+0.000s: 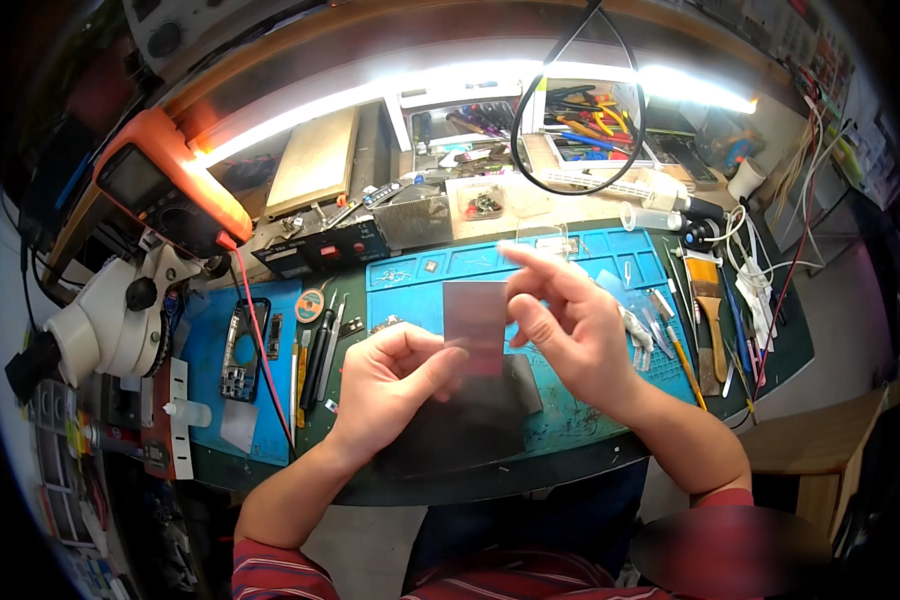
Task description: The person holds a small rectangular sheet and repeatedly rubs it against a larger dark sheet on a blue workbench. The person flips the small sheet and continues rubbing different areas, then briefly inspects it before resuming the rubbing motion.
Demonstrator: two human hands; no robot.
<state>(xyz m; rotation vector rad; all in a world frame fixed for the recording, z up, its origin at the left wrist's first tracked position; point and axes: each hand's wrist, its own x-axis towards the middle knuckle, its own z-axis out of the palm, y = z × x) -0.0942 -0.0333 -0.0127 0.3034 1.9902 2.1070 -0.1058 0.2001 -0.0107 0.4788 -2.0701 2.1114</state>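
Between the thumb and fingers of my left hand (401, 386) is a small, thin rectangular sheet (474, 319), greyish purple with a dull sheen, held upright above the bench. My right hand (570, 322) hovers at the sheet's right edge, fingers spread and slightly blurred; whether a fingertip touches the edge I cannot tell. Below both hands a larger dark sheet (450, 439) lies on a blue silicone work mat (581, 420). The mat's far side has moulded compartments with small parts, among them a square chip (430, 265).
To the left, a phone frame (244, 349) lies on a second blue mat (274, 442), beside tweezers and a solder wick spool (310, 305). A white microscope arm (112, 319) and an orange multimeter (172, 184) stand there. Brushes (709, 315) lie right; a black cable loop (516, 127) hangs ahead.
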